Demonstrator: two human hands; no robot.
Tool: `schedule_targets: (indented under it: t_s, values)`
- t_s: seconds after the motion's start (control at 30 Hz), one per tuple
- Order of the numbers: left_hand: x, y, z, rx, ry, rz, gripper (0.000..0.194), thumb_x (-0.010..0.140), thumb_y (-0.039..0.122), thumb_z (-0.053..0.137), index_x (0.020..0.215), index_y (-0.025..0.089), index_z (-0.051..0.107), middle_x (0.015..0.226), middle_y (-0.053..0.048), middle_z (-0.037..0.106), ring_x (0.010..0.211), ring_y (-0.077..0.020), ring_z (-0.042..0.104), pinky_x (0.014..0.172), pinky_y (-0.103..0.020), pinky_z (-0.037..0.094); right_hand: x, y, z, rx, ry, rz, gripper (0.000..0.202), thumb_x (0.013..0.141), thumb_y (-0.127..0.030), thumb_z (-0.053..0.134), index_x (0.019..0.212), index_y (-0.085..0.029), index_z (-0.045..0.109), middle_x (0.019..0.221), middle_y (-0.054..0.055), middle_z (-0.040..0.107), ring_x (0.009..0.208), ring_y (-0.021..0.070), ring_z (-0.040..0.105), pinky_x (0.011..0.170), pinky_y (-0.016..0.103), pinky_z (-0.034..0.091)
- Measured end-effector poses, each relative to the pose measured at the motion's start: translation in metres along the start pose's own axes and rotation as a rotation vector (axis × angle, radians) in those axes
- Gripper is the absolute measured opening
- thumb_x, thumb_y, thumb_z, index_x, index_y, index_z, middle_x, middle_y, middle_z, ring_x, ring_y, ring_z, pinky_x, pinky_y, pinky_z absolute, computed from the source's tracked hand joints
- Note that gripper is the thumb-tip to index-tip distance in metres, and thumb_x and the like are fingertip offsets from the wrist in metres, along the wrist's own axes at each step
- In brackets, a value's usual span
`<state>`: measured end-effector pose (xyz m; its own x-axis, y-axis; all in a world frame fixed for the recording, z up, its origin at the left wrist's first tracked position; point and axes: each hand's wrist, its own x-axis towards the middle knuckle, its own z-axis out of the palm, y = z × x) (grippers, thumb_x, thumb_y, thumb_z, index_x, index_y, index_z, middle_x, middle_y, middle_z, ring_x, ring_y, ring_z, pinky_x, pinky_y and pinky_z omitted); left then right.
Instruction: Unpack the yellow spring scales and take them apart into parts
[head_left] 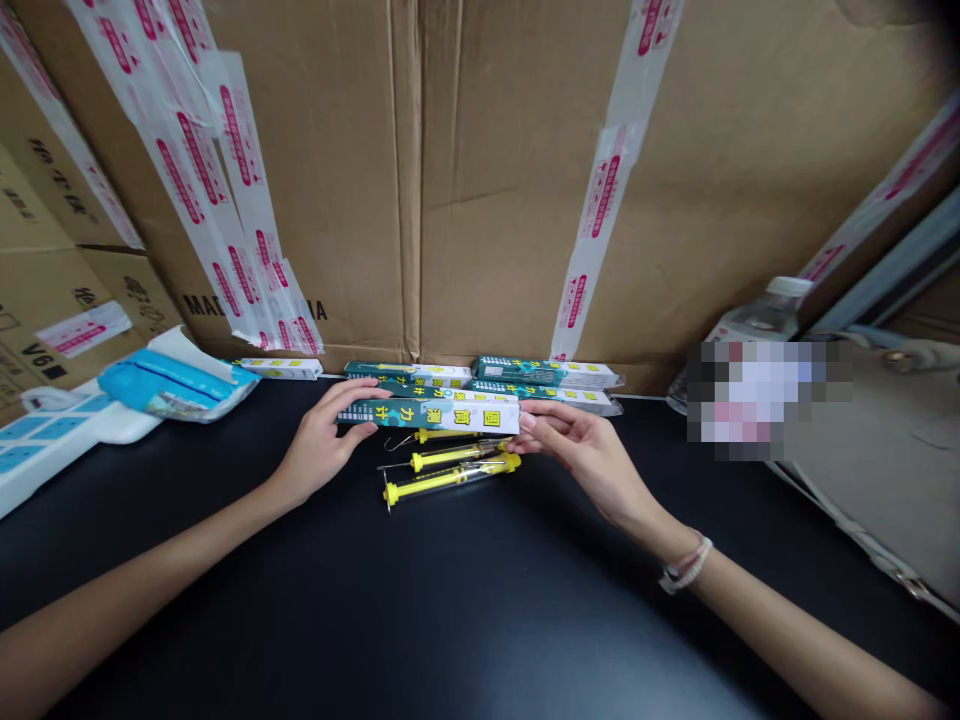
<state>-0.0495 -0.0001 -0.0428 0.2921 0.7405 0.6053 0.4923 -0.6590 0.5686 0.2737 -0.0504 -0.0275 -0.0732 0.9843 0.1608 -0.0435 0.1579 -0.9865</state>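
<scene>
Both hands hold one long narrow box (431,415), teal and white with yellow squares, level above the black table (465,600). My left hand (326,440) grips its left end, my right hand (574,445) pinches its right end. Just under and in front of the box lie three clear tubes with yellow caps and metal hooks (450,470), side by side on the table. Behind the held box, several more boxes of the same kind (517,378) lie along the foot of the cardboard wall.
Large taped cardboard cartons (480,170) wall off the back. A blue and white plastic packet (169,385) and a white box lie at the left. A plastic water bottle (757,320) stands at the right, beside a grey bag (877,470).
</scene>
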Motion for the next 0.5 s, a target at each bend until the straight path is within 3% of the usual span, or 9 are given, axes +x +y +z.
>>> schedule_targets:
  t_s: [0.17, 0.5]
  values:
    - [-0.001, -0.002, 0.000, 0.002, -0.012, -0.005, 0.026, 0.092, 0.038, 0.066, 0.115, 0.027, 0.069, 0.134, -0.008, 0.062, 0.130, -0.0292, 0.054, 0.115, -0.055, 0.037, -0.006, 0.001, 0.001, -0.116, 0.032, -0.084, 0.045, 0.084, -0.047, 0.075, 0.116, -0.016, 0.069, 0.093, 0.008, 0.079, 0.077, 0.0221, 0.076, 0.083, 0.038, 0.060]
    - [-0.001, -0.004, 0.001, -0.034, -0.029, -0.006, 0.026, 0.092, 0.039, 0.066, 0.114, 0.027, 0.069, 0.131, -0.008, 0.064, 0.128, -0.0293, 0.055, 0.113, -0.054, 0.039, -0.013, 0.002, -0.008, -0.180, 0.018, -0.107, 0.044, 0.090, -0.048, 0.068, 0.123, -0.019, 0.069, 0.103, 0.008, 0.079, 0.084, 0.0256, 0.077, 0.089, 0.044, 0.059]
